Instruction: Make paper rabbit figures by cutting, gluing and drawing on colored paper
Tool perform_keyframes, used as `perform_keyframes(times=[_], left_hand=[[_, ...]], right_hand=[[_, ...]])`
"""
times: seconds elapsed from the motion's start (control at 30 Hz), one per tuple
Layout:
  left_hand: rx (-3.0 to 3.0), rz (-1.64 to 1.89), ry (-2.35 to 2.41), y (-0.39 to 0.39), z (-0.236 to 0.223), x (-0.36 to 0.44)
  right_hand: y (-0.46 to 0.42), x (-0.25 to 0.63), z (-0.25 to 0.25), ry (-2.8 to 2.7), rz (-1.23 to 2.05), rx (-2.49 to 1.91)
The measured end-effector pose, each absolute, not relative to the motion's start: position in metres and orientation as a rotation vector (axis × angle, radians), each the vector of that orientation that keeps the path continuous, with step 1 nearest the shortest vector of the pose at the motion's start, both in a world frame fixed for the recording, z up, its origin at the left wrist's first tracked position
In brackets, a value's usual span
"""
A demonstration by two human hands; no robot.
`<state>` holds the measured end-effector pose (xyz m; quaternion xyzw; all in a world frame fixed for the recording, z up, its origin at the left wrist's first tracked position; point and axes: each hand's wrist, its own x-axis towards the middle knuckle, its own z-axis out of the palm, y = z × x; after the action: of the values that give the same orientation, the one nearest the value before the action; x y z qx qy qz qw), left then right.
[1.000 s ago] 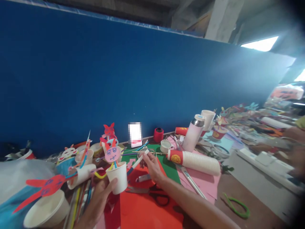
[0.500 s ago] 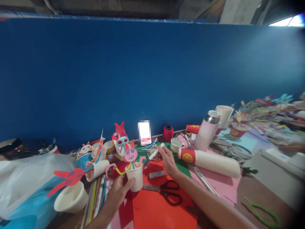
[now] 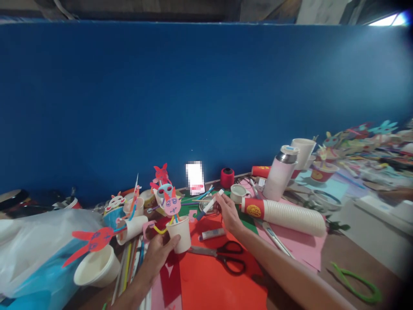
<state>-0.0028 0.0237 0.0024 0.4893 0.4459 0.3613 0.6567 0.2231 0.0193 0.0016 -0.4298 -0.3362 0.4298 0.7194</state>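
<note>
My left hand (image 3: pixel 159 249) is closed round the side of a white paper cup (image 3: pixel 180 237). Out of the cup rises a pink paper animal face (image 3: pixel 172 206) with drawn eyes and mouth, and yellow and blue stems below it. My right hand (image 3: pixel 228 212) pinches a white marker (image 3: pixel 211 204) whose dark blue end points down and left, apart from the cup. Under that hand a second marker (image 3: pixel 213 234) lies on red paper (image 3: pixel 222 282). Scissors (image 3: pixel 222 254) with black handles lie nearer me, blades towards the cup.
Paper-animal cups and a tipped white cup (image 3: pixel 134 230) crowd the left. A stack of paper cups (image 3: pixel 287 215) lies at right, before a flask (image 3: pixel 280 174). Tape (image 3: pixel 238 193) and a lit phone (image 3: pixel 195 176) stand near the blue partition (image 3: pixel 206 94). A green stem (image 3: pixel 355 284) lies front right.
My view has swung left and steadied, shifting the table to the right. The paper face has tilted left with the cup. Both hands keep their holds.
</note>
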Motion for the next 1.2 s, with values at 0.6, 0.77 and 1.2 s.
perform_keyframes(times=[0.6,0.77,1.2], left_hand=[[1.004,0.763,0.899,0.032,0.005,-0.010],[0.990,0.807,0.948,0.033,0.002,-0.010],[1.147,0.566,0.908,0.008,0.016,-0.002]], right_hand=[[0.017,0.220,0.003,-0.756,0.968,-0.983],[0.018,0.220,0.001,-0.768,0.977,-0.982],[0.022,0.239,0.010,-0.746,0.908,-0.919]])
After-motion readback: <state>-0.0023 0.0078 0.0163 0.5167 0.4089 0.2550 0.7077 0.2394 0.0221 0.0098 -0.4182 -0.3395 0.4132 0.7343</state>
